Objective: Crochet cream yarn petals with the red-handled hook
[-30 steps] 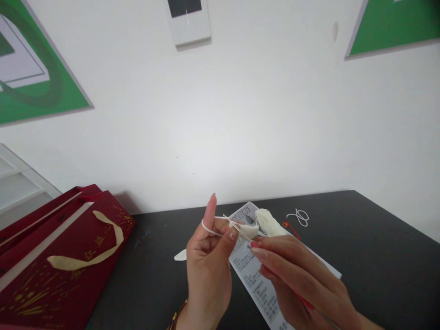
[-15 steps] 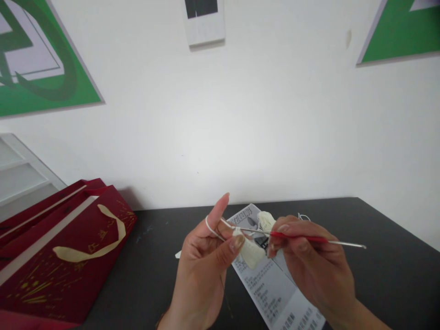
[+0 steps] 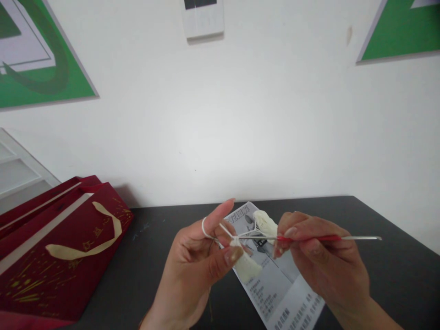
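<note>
My left hand point(image 3: 202, 256) pinches a small cream crocheted piece point(image 3: 247, 268) between thumb and fingers, with white yarn looped round its raised index finger. My right hand point(image 3: 319, 252) holds a crochet hook point(image 3: 330, 238) by its red grip, level, the metal shaft pointing left. The hook's tip meets the top edge of the piece, where yarn strands run to it. Behind the hook, close to my right fingertips, lies a cream yarn bundle point(image 3: 264, 222). Beneath both hands a printed sheet point(image 3: 268, 298) rests on the dark table.
Dark red gift bags point(image 3: 68, 256) with a cream ribbon handle stand at the left of the black table point(image 3: 154, 238). A white wall rises behind, with green-and-white panels point(image 3: 79, 82) and a small white box point(image 3: 204, 23) on it.
My right hand and the hook have shifted right, and the hook is now nearly level. My left hand has moved slightly left with the piece. The whole view has shifted a little.
</note>
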`<state>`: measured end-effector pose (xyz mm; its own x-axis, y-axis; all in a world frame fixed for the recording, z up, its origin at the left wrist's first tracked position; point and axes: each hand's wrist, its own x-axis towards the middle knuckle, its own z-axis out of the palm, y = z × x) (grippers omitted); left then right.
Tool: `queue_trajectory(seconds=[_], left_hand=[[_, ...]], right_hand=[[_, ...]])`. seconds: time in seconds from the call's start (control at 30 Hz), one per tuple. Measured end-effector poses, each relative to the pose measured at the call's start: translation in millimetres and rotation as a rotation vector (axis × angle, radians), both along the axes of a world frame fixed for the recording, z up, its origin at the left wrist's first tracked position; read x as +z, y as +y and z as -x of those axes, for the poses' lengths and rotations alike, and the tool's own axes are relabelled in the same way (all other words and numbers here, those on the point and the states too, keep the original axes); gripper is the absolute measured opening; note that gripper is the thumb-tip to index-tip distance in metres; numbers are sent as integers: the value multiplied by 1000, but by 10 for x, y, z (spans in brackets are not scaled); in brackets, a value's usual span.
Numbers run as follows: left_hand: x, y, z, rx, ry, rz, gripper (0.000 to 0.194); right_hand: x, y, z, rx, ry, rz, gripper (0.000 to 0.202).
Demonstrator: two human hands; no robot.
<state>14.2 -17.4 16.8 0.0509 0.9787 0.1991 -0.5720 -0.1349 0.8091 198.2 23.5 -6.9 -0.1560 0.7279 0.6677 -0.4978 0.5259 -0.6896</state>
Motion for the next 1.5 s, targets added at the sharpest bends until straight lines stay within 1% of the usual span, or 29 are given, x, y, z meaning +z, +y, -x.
queue_trajectory(seconds=[0.13,0.27,0.43,0.5,0.6,0.9,1.07,1.3,1.37,1.4,1.43,1.5], left_hand=[[8,8,57,-73,6,41,40],[-11,21,106,-141,27,72,42],[-19,29,155,-256,44,137,42],[-26,32,163,-320,44,144,41],[-46,35,160,-379,53,150,42],[-73,59,140,-473,94,182,41],[-79,59,183,-464,144,184,42],[-95,51,215,-472,194,195,38],[-93,47,203,-456,216,180,36],[-87,45,194,-430,227,161,34],[-78,41,183,-389,247,130,31],[-55,33,156,-287,319,13,26]], right_hand=[[18,6,-32,16,-24,-35,13],[27,11,-82,35,-51,-39,12],[37,18,-150,67,-117,-68,13],[48,20,-175,61,-143,-79,12],[76,23,-214,46,-172,-97,12],[146,21,-307,55,-268,-161,15],[163,13,-308,65,-280,-168,15],[195,32,-370,65,-318,-204,13],[179,57,-361,86,-293,-163,13],[165,72,-343,109,-263,-111,13],[147,88,-315,141,-219,-30,13],[105,120,-236,235,-98,236,12]])
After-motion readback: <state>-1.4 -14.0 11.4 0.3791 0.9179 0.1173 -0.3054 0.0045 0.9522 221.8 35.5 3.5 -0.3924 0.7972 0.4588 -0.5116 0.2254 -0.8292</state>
